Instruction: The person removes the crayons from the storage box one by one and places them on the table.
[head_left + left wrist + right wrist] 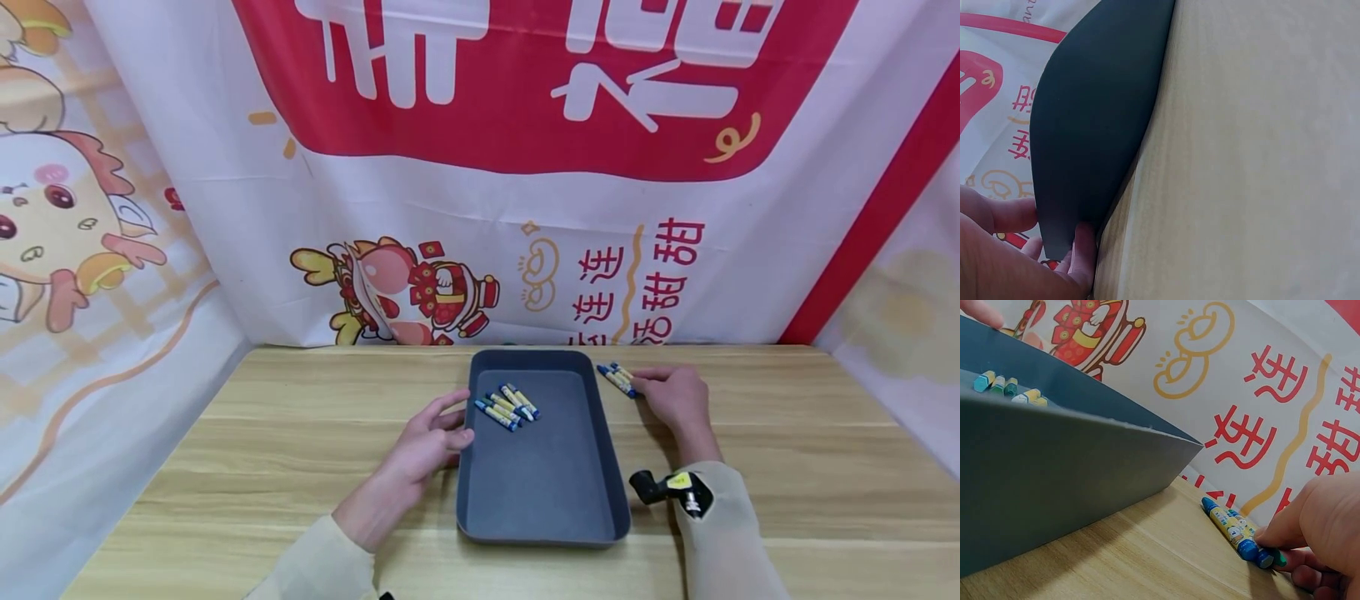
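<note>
A dark grey tray (543, 492) lies on the table with several crayons (506, 407) near its far left. My left hand (427, 442) holds the tray's left wall, thumb at the rim and fingers against the outer side, as the left wrist view shows (1029, 256). Beyond the tray's right wall, blue-ended crayons with yellow labels (1229, 528) lie side by side on the wood. My right hand (678, 404) pinches at the near end of this group; in the right wrist view a green tip (1280, 558) shows between thumb and fingers. Exactly how many crayons it grips is hidden.
The wooden table (315, 433) extends on both sides of the tray. A white cloth with red print (480, 208) hangs along the table's back edge, and a cartoon-printed cloth (90, 250) hangs at the left. A black camera mount (675, 490) sits on my right wrist.
</note>
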{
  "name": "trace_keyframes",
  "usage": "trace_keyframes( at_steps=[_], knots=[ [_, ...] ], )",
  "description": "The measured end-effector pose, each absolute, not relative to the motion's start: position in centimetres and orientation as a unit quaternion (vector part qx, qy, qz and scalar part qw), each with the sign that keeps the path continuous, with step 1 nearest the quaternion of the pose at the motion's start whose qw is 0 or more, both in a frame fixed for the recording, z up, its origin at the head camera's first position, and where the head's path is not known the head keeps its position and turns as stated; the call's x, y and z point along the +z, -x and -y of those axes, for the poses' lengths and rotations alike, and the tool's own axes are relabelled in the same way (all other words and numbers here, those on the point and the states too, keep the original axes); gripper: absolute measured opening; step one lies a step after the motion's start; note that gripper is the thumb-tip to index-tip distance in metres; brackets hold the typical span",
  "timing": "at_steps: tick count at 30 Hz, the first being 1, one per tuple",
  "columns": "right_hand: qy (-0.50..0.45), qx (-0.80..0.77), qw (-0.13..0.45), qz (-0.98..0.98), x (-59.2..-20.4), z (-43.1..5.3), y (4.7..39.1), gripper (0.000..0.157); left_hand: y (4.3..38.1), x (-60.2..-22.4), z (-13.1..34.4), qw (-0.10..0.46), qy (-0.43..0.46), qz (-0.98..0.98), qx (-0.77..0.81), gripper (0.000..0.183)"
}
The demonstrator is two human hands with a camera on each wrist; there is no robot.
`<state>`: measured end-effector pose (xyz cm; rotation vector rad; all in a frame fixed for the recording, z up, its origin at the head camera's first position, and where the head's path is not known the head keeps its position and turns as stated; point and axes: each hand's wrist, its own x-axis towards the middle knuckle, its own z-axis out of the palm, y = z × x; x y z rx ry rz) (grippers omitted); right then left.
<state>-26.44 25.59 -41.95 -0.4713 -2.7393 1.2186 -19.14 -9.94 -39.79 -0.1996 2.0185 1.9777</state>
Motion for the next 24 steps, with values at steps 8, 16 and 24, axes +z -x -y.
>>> trace_keyframes(
  at_steps=[8,16,24],
  knots=[
    [0.147,0.397,0.057,0.904,-42.10,-25.66,26.34,0.034,19.15,-40.05,9.99,0.156,0.065,-0.704,0.690,0.064],
    [0.155,0.402,0.052,0.901,-42.34,-25.39,26.53,0.034,18.92,-39.86,10.00,0.153,0.072,-0.707,0.687,0.064],
    [0.175,0.413,0.058,0.892,-41.92,-25.45,26.48,0.039,19.02,-39.83,9.93,0.154,0.067,-0.707,0.687,0.065]
  ],
)
